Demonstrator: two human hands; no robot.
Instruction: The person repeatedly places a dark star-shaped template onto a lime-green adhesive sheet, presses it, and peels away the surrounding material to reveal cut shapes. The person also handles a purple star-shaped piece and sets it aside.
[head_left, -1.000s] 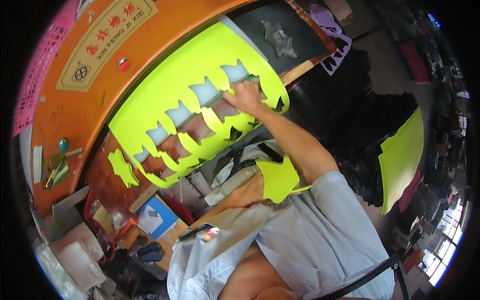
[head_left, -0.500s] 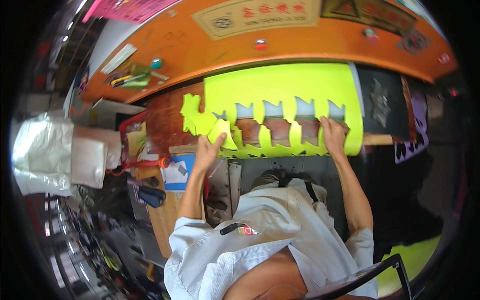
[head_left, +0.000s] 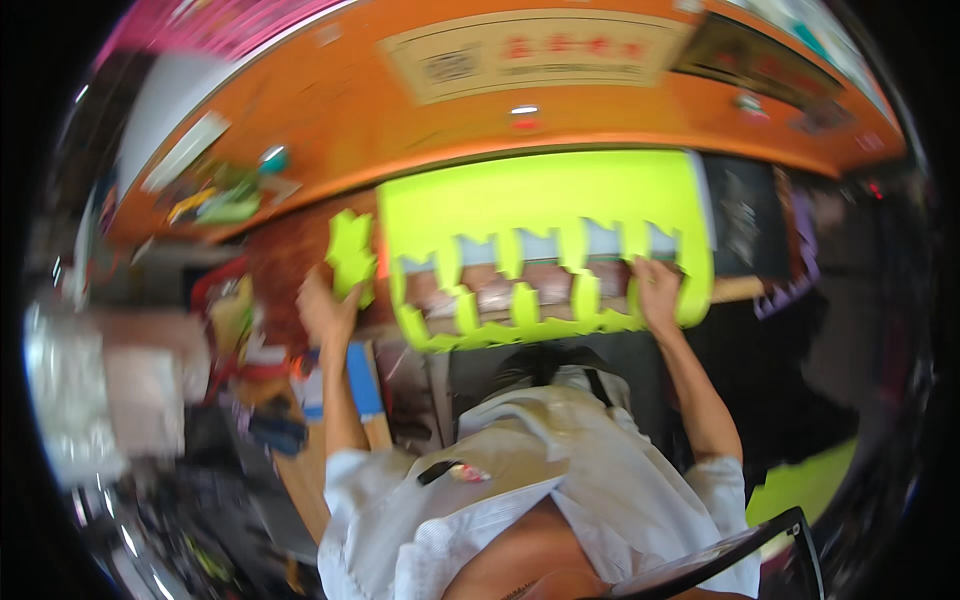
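A bright yellow-green sheet [head_left: 540,185] lies across the worktop, its near part cut through with a row of jagged openings and curving down over the front edge. My right hand [head_left: 657,290] grips a strip of this sheet beside the rightmost opening, with the fingertips partly hidden. Left of the sheet, wavy-edged yellow-green cut-out pieces [head_left: 350,250] lie together on the worktop. My left hand [head_left: 328,308] is at their near end, thumb and forefinger on either side of them. Motion blurs these fingers somewhat.
An orange machine front [head_left: 330,110] with buttons and a plate spans the far side. Small tools [head_left: 225,200] rest on its left end. A black mat [head_left: 738,215] lies to the right. At the left stand a red bin [head_left: 212,290] and pale plastic-wrapped bundles [head_left: 145,395].
My left hand has moved left, away from the sheet, taking a cut-out piece to the others. My right hand stays on the sheet. The whole view has shifted and blurred.
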